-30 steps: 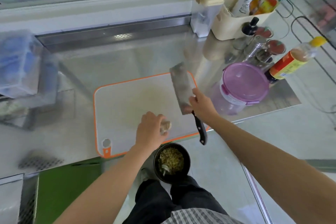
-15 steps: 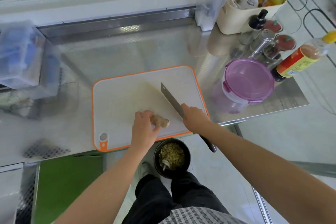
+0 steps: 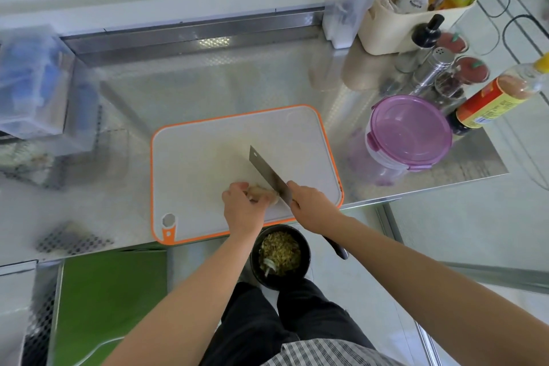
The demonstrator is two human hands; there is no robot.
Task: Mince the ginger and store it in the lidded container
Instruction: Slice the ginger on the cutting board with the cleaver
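Left hand (image 3: 242,211) is recorded with fingers curled over the ginger (image 3: 265,192), pinning it to the near right part of the cutting board (image 3: 205,157). Right hand (image 3: 310,206) is clamped round the handle of the cleaver (image 3: 267,171), close to the blade's heel. The blade is set edge-down at the right end of the ginger; actual contact cannot be confirmed. The ginger's long axis is judged to run roughly left to right, with the blade laid diagonally across that end, its tip pointing away and to the left. The piece lies just left of the knife hand and under the holding fingers, so the coming cut is judged to depend on those fingers being kept clear of the edge. No minced material is seen on the board; the task is assessed as barely begun. The lidded container (image 3: 411,134), purple lid on, is stood on the steel surface (image 3: 208,77) right of the board, nearer the right hand. A sauce bottle (image 3: 490,98) and a cream caddy (image 3: 386,30) are noted beyond it. A black bowl (image 3: 280,255) of chopped scraps is seen below the surface's near edge, by the person's legs.
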